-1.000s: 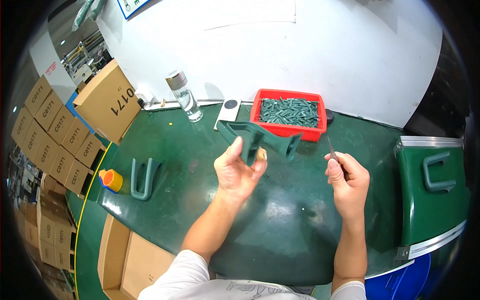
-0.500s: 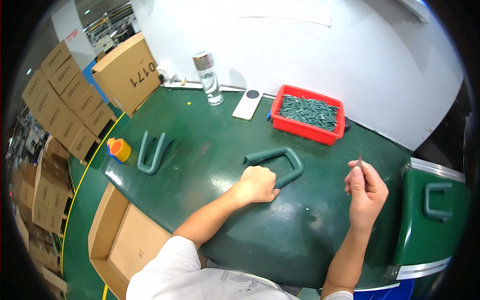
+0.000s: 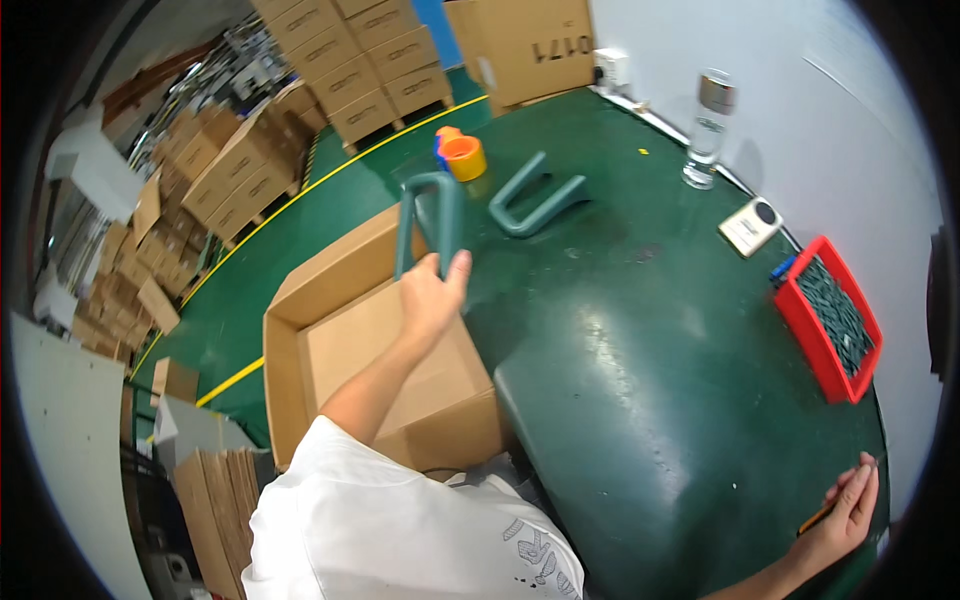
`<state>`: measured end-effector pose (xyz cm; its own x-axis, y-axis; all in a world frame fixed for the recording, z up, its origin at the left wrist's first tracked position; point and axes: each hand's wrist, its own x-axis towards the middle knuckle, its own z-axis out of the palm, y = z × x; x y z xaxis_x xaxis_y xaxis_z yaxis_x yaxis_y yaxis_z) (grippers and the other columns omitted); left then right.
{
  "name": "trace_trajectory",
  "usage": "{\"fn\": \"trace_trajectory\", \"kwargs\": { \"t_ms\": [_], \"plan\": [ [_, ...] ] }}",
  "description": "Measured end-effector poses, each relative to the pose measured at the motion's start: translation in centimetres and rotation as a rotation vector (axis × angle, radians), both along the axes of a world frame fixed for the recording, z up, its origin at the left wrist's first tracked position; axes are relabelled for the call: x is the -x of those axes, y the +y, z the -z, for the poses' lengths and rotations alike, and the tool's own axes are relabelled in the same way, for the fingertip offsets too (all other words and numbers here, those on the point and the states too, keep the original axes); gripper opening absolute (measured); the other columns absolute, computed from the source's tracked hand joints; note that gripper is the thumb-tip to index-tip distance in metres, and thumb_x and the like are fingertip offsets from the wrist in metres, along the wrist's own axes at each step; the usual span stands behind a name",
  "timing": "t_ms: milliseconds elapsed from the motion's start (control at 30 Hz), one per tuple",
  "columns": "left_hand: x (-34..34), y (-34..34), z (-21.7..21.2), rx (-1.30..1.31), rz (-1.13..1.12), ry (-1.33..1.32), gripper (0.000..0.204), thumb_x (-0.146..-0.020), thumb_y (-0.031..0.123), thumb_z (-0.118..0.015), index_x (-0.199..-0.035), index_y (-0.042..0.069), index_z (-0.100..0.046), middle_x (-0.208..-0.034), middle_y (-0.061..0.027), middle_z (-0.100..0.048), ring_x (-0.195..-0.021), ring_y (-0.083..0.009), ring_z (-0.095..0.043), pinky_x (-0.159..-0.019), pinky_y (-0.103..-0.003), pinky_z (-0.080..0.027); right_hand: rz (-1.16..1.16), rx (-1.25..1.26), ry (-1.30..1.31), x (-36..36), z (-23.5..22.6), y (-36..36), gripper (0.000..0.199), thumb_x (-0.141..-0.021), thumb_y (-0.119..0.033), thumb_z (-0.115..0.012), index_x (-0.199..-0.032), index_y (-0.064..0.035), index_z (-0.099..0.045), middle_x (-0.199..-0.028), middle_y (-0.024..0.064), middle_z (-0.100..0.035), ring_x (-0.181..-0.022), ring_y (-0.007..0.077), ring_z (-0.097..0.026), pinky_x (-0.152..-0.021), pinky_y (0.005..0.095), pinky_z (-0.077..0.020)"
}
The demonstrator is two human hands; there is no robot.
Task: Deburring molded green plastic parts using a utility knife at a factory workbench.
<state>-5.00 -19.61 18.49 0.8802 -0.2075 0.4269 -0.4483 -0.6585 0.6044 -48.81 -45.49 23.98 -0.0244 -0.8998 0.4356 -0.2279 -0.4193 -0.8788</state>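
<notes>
My left hand (image 3: 432, 298) is closed around one end of a green U-shaped handle (image 3: 447, 215). It holds the handle up over the open cardboard box (image 3: 285, 375), beside the table's left edge. A second green U-shaped handle (image 3: 528, 218) lies on the green table, right of the held one. Far to the right, my right hand (image 3: 845, 512) is closed on a thin tool (image 3: 814, 519). Only its orange-and-dark end shows below the fingers; the rest is hidden, so its kind is unclear.
A tape roll in an orange-yellow holder (image 3: 464, 158) stands near the table's far-left edge. At the back are a water bottle (image 3: 705, 135), a white phone (image 3: 750, 228) and a red bin (image 3: 812, 330) of small green pieces. Stacked cartons (image 3: 345, 75) stand beyond the table.
My left hand has lifted the handle from the table and carried it left over the cardboard box. The view has turned left. My right hand still holds the thin tool.
</notes>
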Motion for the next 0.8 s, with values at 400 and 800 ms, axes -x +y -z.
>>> {"fn": "trace_trajectory", "kwargs": {
  "t_ms": [400, 800],
  "plan": [
    [-7.0, 25.0, 11.9, -0.506, -0.839, 0.653, 0.036, -0.081, 0.033, -0.060, -0.100, 0.004, -0.068, -0.118, -0.0138, -0.061, -0.108, -0.0304, -0.059, -0.091, -0.038, -0.048, -0.003, 0.029, 0.069, -3.1, -3.5, 2.1, 0.019, -0.093, -0.011, -0.054, -0.097, 0.0059, -0.062, -0.072, 0.0065, -0.058, -0.061, 0.0117, -0.050, -0.053, 0.0226, -0.0409],
    [-11.5, 29.0, 14.3, -0.588, -0.910, 0.529, 0.031, -0.082, 0.031, -0.058, -0.097, 0.005, -0.068, -0.105, -0.0170, -0.066, -0.100, -0.0311, -0.063, -0.084, -0.040, -0.051, -0.022, -0.030, 0.198, -4.5, -2.2, 3.1, 0.023, -0.092, -0.014, -0.055, -0.106, 0.0029, -0.063, -0.074, 0.0082, -0.060, -0.060, 0.0125, -0.051, -0.053, 0.0216, -0.0418]
  ]
}}
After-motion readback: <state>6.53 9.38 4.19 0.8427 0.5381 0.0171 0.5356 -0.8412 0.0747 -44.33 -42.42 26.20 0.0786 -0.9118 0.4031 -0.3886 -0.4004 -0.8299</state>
